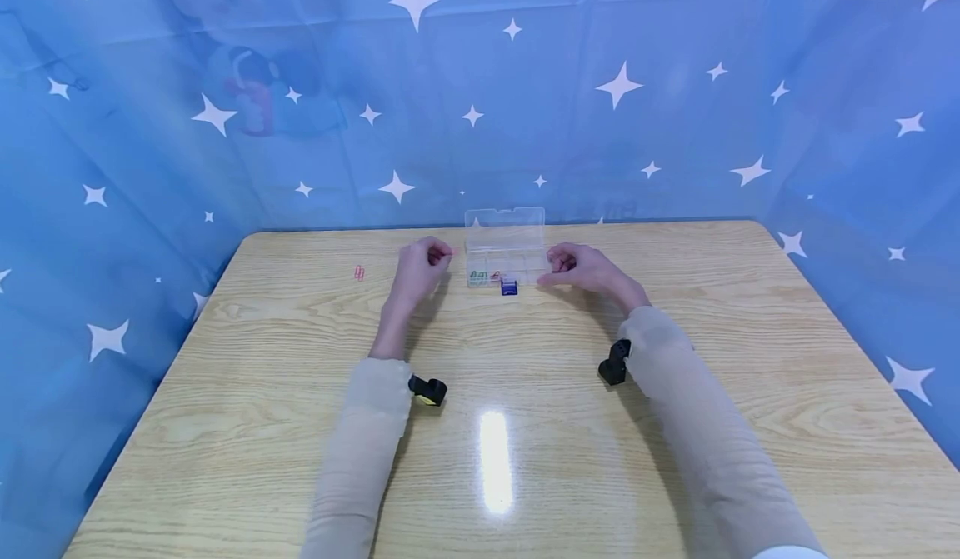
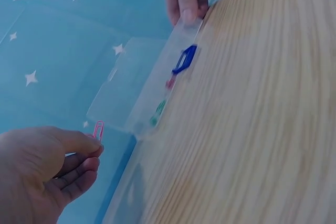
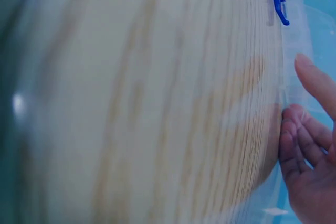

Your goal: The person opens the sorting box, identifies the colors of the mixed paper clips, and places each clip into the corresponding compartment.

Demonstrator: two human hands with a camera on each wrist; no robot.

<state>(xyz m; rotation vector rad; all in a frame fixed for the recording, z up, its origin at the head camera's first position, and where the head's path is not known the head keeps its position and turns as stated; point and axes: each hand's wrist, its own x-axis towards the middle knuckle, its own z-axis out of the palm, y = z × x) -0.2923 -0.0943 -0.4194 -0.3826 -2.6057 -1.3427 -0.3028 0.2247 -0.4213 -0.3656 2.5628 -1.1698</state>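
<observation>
A clear plastic compartment box stands near the table's far edge, its lid raised. Green paperclips lie in its front left compartment, with red or pink ones beside them. A blue latch-like piece sits at the front edge. My left hand is left of the box and pinches a pink paperclip between thumb and fingertips. At the box's right end, my right hand holds the corner, thumb at the front and fingers along the side.
Pink paperclips lie on the wooden table, left of my left hand. A blue curtain with white stars hangs right behind the table's far edge.
</observation>
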